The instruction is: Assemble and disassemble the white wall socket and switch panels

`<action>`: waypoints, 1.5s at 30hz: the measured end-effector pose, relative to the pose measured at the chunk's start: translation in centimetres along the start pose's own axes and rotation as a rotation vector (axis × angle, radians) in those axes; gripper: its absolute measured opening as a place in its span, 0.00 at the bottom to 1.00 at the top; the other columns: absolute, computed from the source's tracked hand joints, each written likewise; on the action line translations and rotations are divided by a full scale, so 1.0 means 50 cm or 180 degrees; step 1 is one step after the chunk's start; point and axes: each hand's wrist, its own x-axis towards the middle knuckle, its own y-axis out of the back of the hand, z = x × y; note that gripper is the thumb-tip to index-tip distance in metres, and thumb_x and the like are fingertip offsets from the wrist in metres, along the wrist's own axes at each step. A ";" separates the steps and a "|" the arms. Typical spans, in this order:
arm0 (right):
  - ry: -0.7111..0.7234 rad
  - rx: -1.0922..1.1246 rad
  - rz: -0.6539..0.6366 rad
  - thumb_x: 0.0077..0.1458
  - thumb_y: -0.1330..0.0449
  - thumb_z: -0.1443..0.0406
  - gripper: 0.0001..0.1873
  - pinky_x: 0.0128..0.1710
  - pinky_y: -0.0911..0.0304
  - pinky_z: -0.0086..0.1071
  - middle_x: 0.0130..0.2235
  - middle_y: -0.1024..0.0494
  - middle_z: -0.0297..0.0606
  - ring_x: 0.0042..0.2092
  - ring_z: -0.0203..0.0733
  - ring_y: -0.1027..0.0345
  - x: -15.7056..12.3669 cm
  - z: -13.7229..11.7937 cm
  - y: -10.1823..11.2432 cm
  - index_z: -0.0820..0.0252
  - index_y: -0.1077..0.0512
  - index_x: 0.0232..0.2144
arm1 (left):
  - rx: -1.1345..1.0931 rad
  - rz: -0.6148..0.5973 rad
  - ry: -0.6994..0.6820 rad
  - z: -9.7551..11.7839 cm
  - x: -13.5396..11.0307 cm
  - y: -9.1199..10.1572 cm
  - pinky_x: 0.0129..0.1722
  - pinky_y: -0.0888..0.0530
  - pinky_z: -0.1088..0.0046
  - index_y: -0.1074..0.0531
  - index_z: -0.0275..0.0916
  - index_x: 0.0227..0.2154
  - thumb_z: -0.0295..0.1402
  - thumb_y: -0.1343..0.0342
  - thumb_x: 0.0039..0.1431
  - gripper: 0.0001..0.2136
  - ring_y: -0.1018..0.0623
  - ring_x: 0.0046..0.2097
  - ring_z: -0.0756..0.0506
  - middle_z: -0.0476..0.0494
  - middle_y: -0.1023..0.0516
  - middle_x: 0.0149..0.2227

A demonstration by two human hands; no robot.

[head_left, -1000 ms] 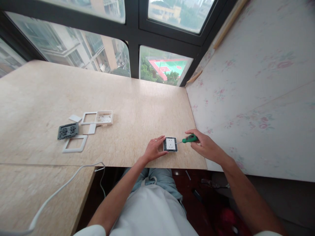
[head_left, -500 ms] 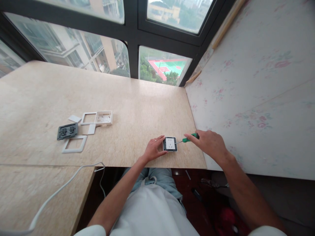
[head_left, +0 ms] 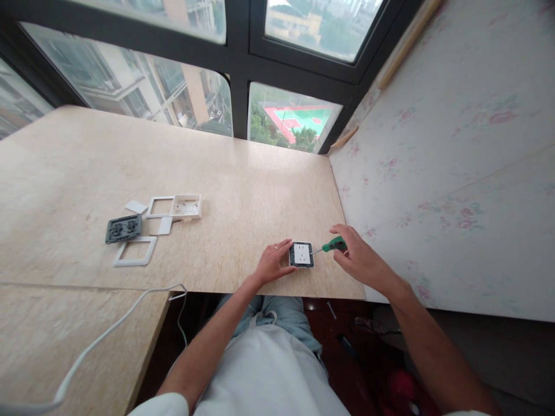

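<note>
A wall socket (head_left: 302,254) with a white face and dark grey frame lies on the countertop near its front edge. My left hand (head_left: 274,263) grips it from the left, fingers at the top edge and thumb at the bottom. My right hand (head_left: 358,254) is around the end of a green-handled screwdriver (head_left: 335,244), thumb and index finger spread loosely about the handle. The screwdriver's thin shaft points left, its tip at the right side of the socket's face. Whether the tip sits on a screw is too small to tell.
Left on the countertop (head_left: 243,190) lie a grey socket back (head_left: 124,229), white frames (head_left: 147,254), small white plates (head_left: 165,225) and a white mounting box (head_left: 187,206). A white cable (head_left: 104,335) crosses the front left. Windows rise behind; a flowered wall (head_left: 455,173) stands right.
My right hand's fingers have loosened and spread around the screwdriver handle, showing more of it. My left hand keeps its hold on the socket. The view has shifted slightly.
</note>
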 end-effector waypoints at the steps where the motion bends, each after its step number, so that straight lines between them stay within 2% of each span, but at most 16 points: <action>1: -0.0107 0.0064 -0.0083 0.56 0.48 0.68 0.22 0.44 0.30 0.38 0.55 0.28 0.47 0.47 0.46 0.26 -0.001 0.000 0.004 0.57 0.38 0.54 | -0.0001 0.0002 0.0002 0.000 0.000 0.000 0.60 0.35 0.54 0.40 0.46 0.64 0.47 0.35 0.53 0.37 0.31 0.63 0.36 0.37 0.35 0.65; 4: -0.0514 0.0074 -0.0421 0.59 0.48 0.65 0.18 0.40 0.32 0.35 0.45 0.21 0.42 0.40 0.43 0.24 0.003 -0.008 0.018 0.57 0.36 0.52 | -0.0009 0.0008 -0.0001 -0.002 0.000 -0.002 0.60 0.35 0.55 0.40 0.46 0.64 0.47 0.35 0.53 0.37 0.31 0.63 0.36 0.37 0.36 0.65; 6: -0.0818 -0.0355 -0.0529 0.62 0.48 0.59 0.13 0.33 0.34 0.33 0.35 0.19 0.40 0.34 0.44 0.23 0.010 -0.022 0.027 0.57 0.31 0.46 | -0.0015 0.0009 -0.0008 -0.002 0.000 -0.002 0.60 0.35 0.55 0.40 0.45 0.64 0.47 0.35 0.52 0.37 0.31 0.63 0.36 0.37 0.36 0.65; 8: -0.1095 -0.1105 -0.0457 0.63 0.49 0.50 0.19 0.29 0.38 0.34 0.30 0.20 0.43 0.33 0.50 0.24 0.018 -0.036 0.033 0.58 0.27 0.37 | -0.0020 0.0015 -0.0003 -0.002 0.000 -0.002 0.60 0.35 0.55 0.40 0.46 0.64 0.47 0.35 0.52 0.37 0.32 0.63 0.36 0.37 0.36 0.65; 11: -0.1308 -0.1886 -0.0309 0.62 0.54 0.42 0.32 0.28 0.40 0.35 0.29 0.20 0.50 0.34 0.55 0.23 0.026 -0.045 0.035 0.59 0.26 0.28 | -0.0027 0.0017 -0.0002 -0.001 0.000 -0.002 0.60 0.35 0.55 0.40 0.45 0.64 0.47 0.35 0.52 0.38 0.32 0.63 0.36 0.37 0.35 0.65; 14: -0.1112 -0.1815 -0.0197 0.62 0.55 0.41 0.32 0.29 0.37 0.36 0.31 0.19 0.49 0.35 0.55 0.23 0.026 -0.035 0.027 0.59 0.24 0.35 | -0.0031 0.0008 -0.0014 -0.001 0.000 -0.001 0.60 0.35 0.55 0.40 0.45 0.64 0.47 0.35 0.52 0.38 0.32 0.63 0.36 0.37 0.35 0.65; 18: -0.0259 -0.1319 0.0253 0.65 0.51 0.48 0.28 0.35 0.31 0.39 0.50 0.22 0.51 0.45 0.54 0.24 0.022 -0.015 0.003 0.60 0.36 0.57 | -0.0048 0.0025 -0.0015 -0.001 0.000 -0.001 0.60 0.35 0.55 0.41 0.46 0.64 0.48 0.35 0.53 0.38 0.31 0.63 0.36 0.37 0.35 0.65; 20: 0.0007 -0.1250 0.0455 0.65 0.50 0.51 0.26 0.38 0.29 0.41 0.53 0.25 0.53 0.49 0.55 0.26 0.022 -0.010 -0.011 0.61 0.38 0.58 | -0.0057 0.0029 -0.0008 -0.001 0.000 -0.001 0.60 0.35 0.55 0.40 0.46 0.64 0.48 0.35 0.52 0.38 0.31 0.63 0.36 0.37 0.35 0.65; 24: 0.0152 -0.0925 0.0610 0.65 0.48 0.54 0.19 0.44 0.28 0.44 0.56 0.30 0.54 0.55 0.56 0.30 0.021 -0.006 -0.025 0.59 0.35 0.52 | -0.0055 -0.0003 -0.0001 -0.002 0.000 -0.002 0.60 0.35 0.54 0.40 0.45 0.64 0.48 0.35 0.52 0.38 0.31 0.63 0.36 0.37 0.36 0.65; 30: 0.0368 -0.0091 0.0132 0.60 0.49 0.66 0.17 0.59 0.38 0.45 0.63 0.39 0.51 0.67 0.52 0.44 0.009 0.015 -0.007 0.57 0.36 0.51 | -0.0002 -0.0001 0.0006 -0.004 -0.001 -0.004 0.60 0.35 0.55 0.41 0.45 0.65 0.48 0.35 0.53 0.38 0.31 0.63 0.36 0.37 0.36 0.66; 32: 0.0296 0.0071 -0.0070 0.59 0.50 0.67 0.18 0.57 0.36 0.43 0.60 0.34 0.49 0.63 0.50 0.38 0.007 0.016 0.004 0.56 0.35 0.51 | 0.0003 0.0000 -0.0009 -0.004 -0.001 -0.004 0.60 0.35 0.55 0.41 0.45 0.65 0.49 0.36 0.54 0.38 0.31 0.63 0.36 0.37 0.36 0.66; 34: -0.0016 0.0033 -0.0242 0.61 0.49 0.64 0.17 0.48 0.31 0.40 0.52 0.24 0.46 0.53 0.48 0.27 0.008 0.010 0.013 0.55 0.35 0.52 | 0.0005 -0.0011 -0.0020 -0.004 -0.001 -0.004 0.60 0.35 0.55 0.41 0.45 0.65 0.49 0.36 0.54 0.38 0.32 0.63 0.36 0.36 0.36 0.66; 37: -0.0652 -0.0837 -0.0244 0.63 0.48 0.54 0.17 0.34 0.33 0.37 0.36 0.18 0.44 0.37 0.51 0.22 0.013 -0.010 0.023 0.56 0.29 0.47 | 0.0011 -0.0014 -0.0012 -0.004 -0.001 -0.004 0.60 0.35 0.56 0.41 0.45 0.65 0.49 0.36 0.54 0.38 0.32 0.63 0.36 0.37 0.36 0.66; 40: -0.0990 -0.1784 -0.0131 0.64 0.52 0.46 0.25 0.29 0.37 0.37 0.29 0.20 0.47 0.33 0.55 0.23 0.016 -0.025 0.027 0.58 0.26 0.38 | 0.0009 -0.0011 0.0006 -0.003 -0.001 -0.004 0.60 0.35 0.56 0.41 0.45 0.65 0.49 0.37 0.54 0.37 0.32 0.63 0.36 0.37 0.37 0.66; 42: -0.1018 -0.1788 -0.0160 0.63 0.54 0.44 0.28 0.29 0.37 0.37 0.30 0.19 0.48 0.33 0.56 0.23 0.015 -0.023 0.028 0.59 0.27 0.42 | 0.0014 -0.0019 0.0012 -0.003 -0.001 -0.004 0.60 0.35 0.55 0.41 0.45 0.65 0.49 0.36 0.54 0.37 0.32 0.63 0.36 0.37 0.37 0.66; 45: -0.0685 -0.0930 -0.0176 0.62 0.49 0.47 0.27 0.39 0.31 0.39 0.44 0.20 0.50 0.43 0.53 0.23 0.007 -0.003 0.025 0.59 0.36 0.55 | 0.0007 -0.0005 0.0005 -0.002 -0.001 -0.004 0.60 0.35 0.56 0.41 0.45 0.64 0.49 0.36 0.54 0.38 0.31 0.63 0.36 0.37 0.37 0.66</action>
